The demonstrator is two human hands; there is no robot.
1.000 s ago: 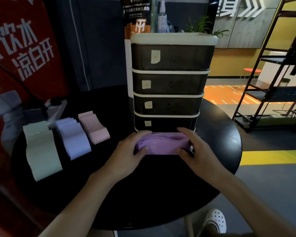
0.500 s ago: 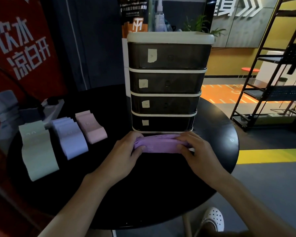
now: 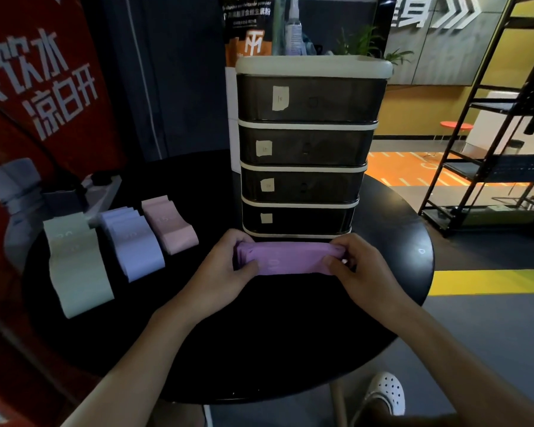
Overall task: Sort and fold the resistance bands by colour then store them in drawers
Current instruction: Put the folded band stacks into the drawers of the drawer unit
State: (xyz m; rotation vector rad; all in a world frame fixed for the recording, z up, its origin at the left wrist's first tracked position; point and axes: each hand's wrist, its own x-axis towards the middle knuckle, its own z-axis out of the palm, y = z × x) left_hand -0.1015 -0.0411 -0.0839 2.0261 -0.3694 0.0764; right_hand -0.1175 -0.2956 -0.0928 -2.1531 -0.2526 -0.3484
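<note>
- Head view: a purple band (image 3: 290,258) lies stretched out flat on the round black table (image 3: 290,334), just in front of the drawers (image 3: 305,149) and close to the bottom drawer.
- The left hand (image 3: 225,269) grips the band's left end, with the thumb on top and the fingers curled round the edge.
- The right hand (image 3: 361,272) pinches the band's right end, thumb and fingers curled onto it.
- Several layers show at the band's left end. Whether this is one band or more I cannot tell.
- The drawers are a stack of four dark ones under a cream lid, all closed. Each front has a small paper label (image 3: 280,98) towards its left side.
- Left of the drawers, three piles of folded bands lie side by side on the table. The pink bands (image 3: 170,223) are nearest the drawers, the lilac bands (image 3: 133,245) come next, and the green bands (image 3: 74,266) are farthest out.
- Behind those piles, farther left of the drawers, sits a white power strip (image 3: 102,192) with a dark plug in it.
- A red banner (image 3: 43,87) with white characters stands far left of the drawers.
- Right of the drawers, beyond the table, a black rack (image 3: 490,149) stands on the floor.
- A white shoe (image 3: 384,392) with holes shows below the table's near edge, in front of the drawers and a little to their right.
</note>
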